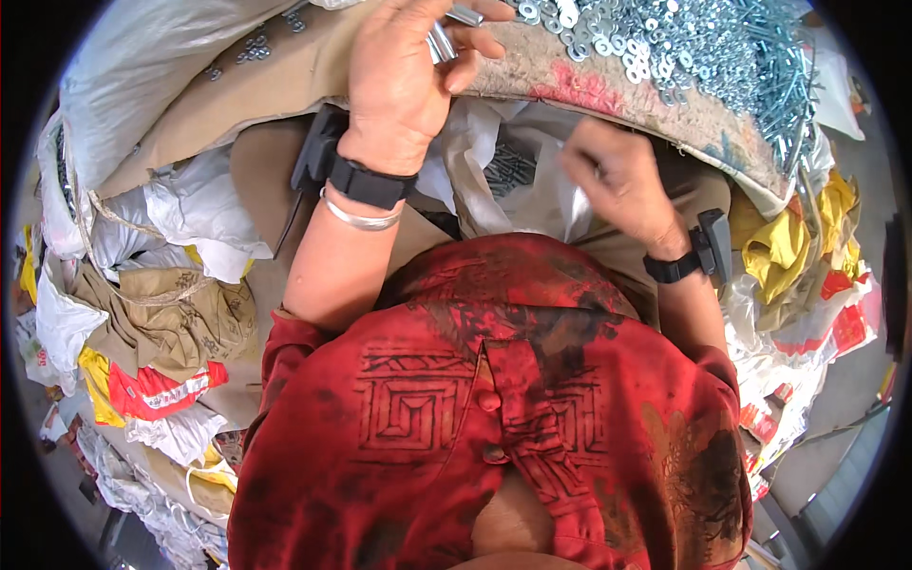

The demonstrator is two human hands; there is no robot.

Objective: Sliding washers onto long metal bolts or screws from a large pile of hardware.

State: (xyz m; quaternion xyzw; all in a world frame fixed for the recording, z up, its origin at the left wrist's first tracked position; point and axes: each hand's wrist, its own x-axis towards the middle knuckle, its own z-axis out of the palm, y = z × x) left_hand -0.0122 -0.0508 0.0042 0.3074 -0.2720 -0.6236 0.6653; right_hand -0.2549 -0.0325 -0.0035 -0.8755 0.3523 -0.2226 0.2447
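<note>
My left hand [399,81] is at the front edge of the work surface, palm turned up and fingers curled around several short, shiny metal sleeves [441,42]. To the right, and closer to my body, my right hand [616,180] has its fingers curled in and slightly blurred; anything inside them is hidden. Between and below the hands, an open white sack [560,161] sits at my lap with dark grey bolts [511,169] inside. Flat silver washers [617,43] lie heaped beyond my right hand, beside a pile of long, thin bluish bolts [787,85].
A stained cloth-like cover [579,87] lines the surface's front edge. Small nuts [255,46] lie on brown cardboard [285,71] at left, next to a large white sack [142,76]. Crumpled bags [171,323] surround me, including yellow ones [781,249] at right.
</note>
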